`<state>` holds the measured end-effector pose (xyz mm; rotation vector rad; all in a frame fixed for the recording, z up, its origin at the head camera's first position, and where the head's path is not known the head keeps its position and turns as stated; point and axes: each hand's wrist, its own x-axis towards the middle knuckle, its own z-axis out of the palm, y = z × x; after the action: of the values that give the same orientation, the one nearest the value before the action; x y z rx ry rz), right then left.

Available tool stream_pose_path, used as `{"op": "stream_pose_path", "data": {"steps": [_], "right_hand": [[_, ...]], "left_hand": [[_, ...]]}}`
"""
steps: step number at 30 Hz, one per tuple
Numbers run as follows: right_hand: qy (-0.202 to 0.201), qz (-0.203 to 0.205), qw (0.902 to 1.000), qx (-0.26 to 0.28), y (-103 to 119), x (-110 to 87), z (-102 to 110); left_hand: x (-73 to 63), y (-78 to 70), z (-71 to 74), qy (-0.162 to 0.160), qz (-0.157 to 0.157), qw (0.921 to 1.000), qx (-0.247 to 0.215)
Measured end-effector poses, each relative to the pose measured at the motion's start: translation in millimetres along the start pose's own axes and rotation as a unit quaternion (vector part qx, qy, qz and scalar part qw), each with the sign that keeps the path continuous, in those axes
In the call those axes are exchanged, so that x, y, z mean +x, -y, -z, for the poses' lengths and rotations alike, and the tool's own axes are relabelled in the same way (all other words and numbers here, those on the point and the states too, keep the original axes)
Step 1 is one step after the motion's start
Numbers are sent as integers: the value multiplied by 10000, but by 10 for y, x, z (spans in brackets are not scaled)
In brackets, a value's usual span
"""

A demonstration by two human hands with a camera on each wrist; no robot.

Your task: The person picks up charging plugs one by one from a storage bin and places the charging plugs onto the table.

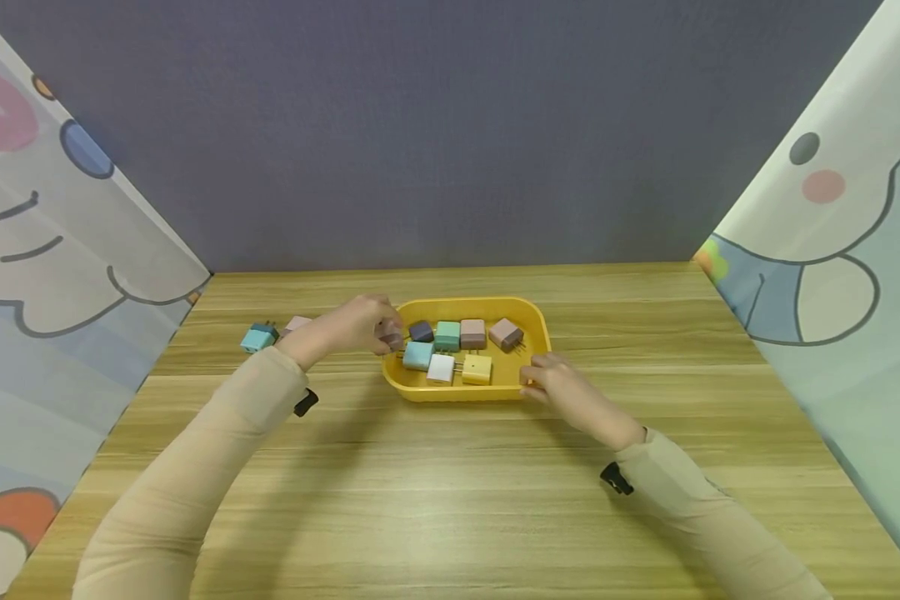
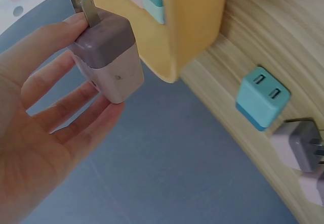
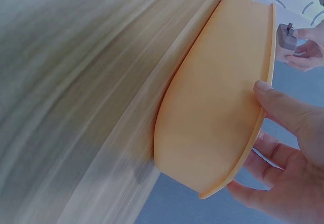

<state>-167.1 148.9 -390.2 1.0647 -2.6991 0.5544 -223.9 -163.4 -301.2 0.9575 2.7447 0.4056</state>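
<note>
My left hand (image 1: pixel 360 323) pinches a pink and mauve charger plug (image 2: pixel 109 57) between thumb and fingertips, its two metal prongs pointing up beside the thumb. It hovers over the left end of a yellow tray (image 1: pixel 468 394). With thumb outside and fingers inside, my right hand (image 1: pixel 570 392) grips the tray's front right rim. Inside the tray lie several charger plugs: a navy one (image 1: pixel 421 331), a green one (image 1: pixel 447 335), two pink ones, a light blue one (image 1: pixel 417 356), a white one (image 1: pixel 441 369) and a yellow one (image 1: pixel 477 369).
Left of the tray on the wooden table (image 1: pixel 450 483), a teal charger plug (image 2: pixel 263 97) lies near a pink and grey plug (image 2: pixel 296 143), with another pink plug (image 2: pixel 314 186) at the view's edge. A grey panel (image 1: pixel 450 133) stands behind the table, cartoon-printed curtains at both sides.
</note>
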Motion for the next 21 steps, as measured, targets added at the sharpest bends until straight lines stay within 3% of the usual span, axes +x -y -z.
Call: {"op": "stream_pose_path", "data": {"steps": [21], "right_hand": [[1, -26, 10000, 12, -4, 3, 0]], "left_hand": [[-181, 265, -130, -148, 283, 9994, -125]]}}
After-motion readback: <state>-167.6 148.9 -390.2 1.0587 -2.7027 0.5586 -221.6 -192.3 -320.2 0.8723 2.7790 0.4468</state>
